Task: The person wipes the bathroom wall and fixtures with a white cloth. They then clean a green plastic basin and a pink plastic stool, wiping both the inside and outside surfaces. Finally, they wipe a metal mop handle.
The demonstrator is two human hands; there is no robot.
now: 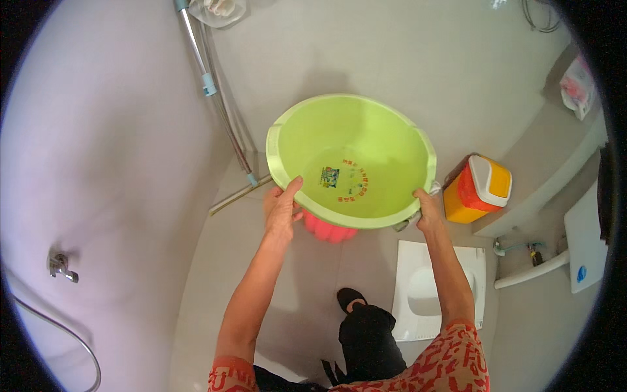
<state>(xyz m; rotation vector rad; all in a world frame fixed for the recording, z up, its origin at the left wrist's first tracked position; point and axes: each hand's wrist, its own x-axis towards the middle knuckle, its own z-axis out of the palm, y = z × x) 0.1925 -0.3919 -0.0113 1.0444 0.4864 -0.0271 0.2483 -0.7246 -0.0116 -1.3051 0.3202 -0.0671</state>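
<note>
A large light-green plastic basin hangs in the air before me, tilted so its inside faces me. Its bottom bears a small picture label and red print. My left hand grips the near left part of the rim, thumb over the edge. On the right side, my right hand holds the rim the same way. Fingers of both hands are partly hidden under the basin. Below the near rim, part of a red, ribbed object shows; the basin covers the rest of it.
A squat toilet is set in the floor at right, beyond it a yellow-and-orange bin with a white lid. A long-handled squeegee or mop leans at the left corner. A metal tap juts from the left wall, above a shower hose.
</note>
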